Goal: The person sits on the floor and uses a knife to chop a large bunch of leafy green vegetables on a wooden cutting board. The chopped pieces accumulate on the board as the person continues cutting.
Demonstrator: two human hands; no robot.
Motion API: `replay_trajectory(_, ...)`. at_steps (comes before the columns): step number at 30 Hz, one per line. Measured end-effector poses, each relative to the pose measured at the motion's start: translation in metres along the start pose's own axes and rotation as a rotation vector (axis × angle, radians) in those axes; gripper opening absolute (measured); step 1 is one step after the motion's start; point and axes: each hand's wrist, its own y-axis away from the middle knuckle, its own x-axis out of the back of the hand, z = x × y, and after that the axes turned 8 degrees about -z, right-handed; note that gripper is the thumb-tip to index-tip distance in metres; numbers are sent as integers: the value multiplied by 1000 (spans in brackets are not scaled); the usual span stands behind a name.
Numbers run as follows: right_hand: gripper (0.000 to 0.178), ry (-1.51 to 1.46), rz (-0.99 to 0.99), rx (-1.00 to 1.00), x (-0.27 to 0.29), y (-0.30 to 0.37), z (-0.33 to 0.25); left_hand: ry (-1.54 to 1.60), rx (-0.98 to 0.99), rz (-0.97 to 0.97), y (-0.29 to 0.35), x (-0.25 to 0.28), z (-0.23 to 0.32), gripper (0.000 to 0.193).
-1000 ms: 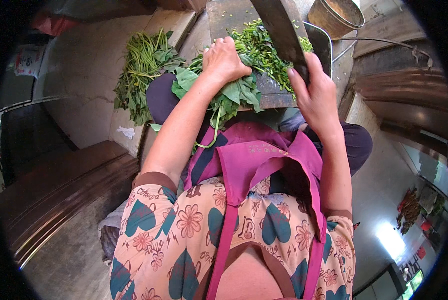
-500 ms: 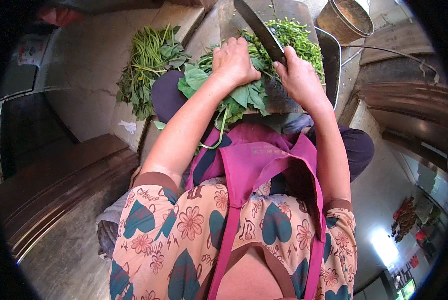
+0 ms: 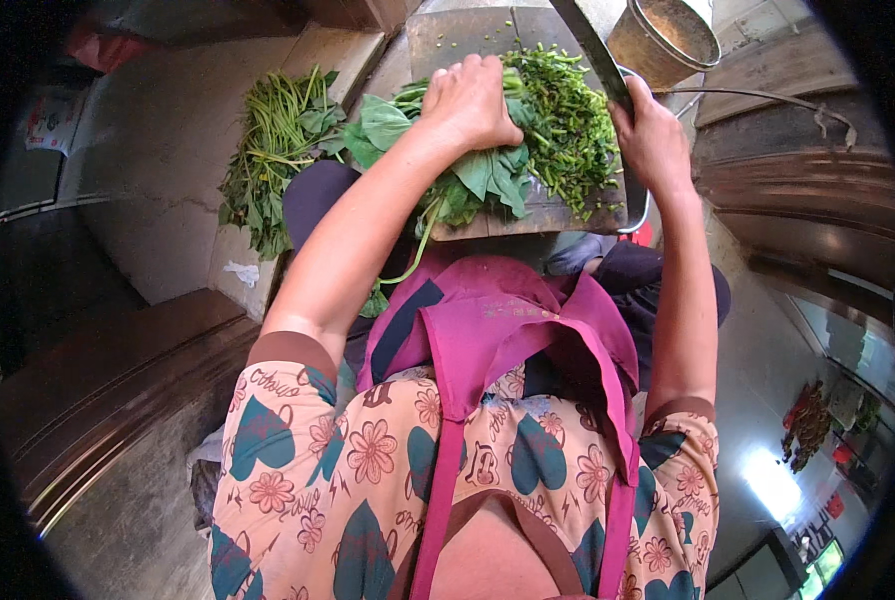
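My left hand (image 3: 474, 104) is closed over a bunch of leafy greens (image 3: 493, 178), pressing it onto a wooden chopping board (image 3: 508, 222). Broad leaves stick out toward me, and one long stem droops over the near edge. In my right hand (image 3: 658, 142) is the handle of a long, dark-bladed kitchen knife (image 3: 596, 52). Its blade is raised over the board's right side, apart from the bunch, and its tip runs out of view at the top. Chopped green stems (image 3: 566, 140) lie in a heap right of my left hand.
Another pile of long-stemmed greens (image 3: 280, 140) lies at the left, beside my knee. A worn bucket (image 3: 663, 45) stands beyond the board at the right. The rim of a container (image 3: 648, 212) shows by the board's right edge. A crumpled white scrap (image 3: 241, 272) lies at the left.
The knife has moved right and up, away from the bunch, uncovering more of the chopped stems. My left hand stays on the greens. The whole view has shifted slightly.
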Motion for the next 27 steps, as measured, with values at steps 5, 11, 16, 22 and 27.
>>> replay_trajectory(5,26,195,-89,80,-17,-40,53,-79,-49,121,-3,-38,-2,67)
replay_trajectory(11,26,126,-215,300,-3,-16,54,-39,-114,246,12,-41,-5,68)
replay_trajectory(16,21,-6,-263,378,63,21,48,77,-293,420,39,-42,1,73)
replay_trajectory(22,29,-37,-147,377,60,13,42,10,-254,337,30,-47,-1,72)
replay_trajectory(27,33,-248,108,219,23,3,6,-13,-222,295,30,-49,-1,72)
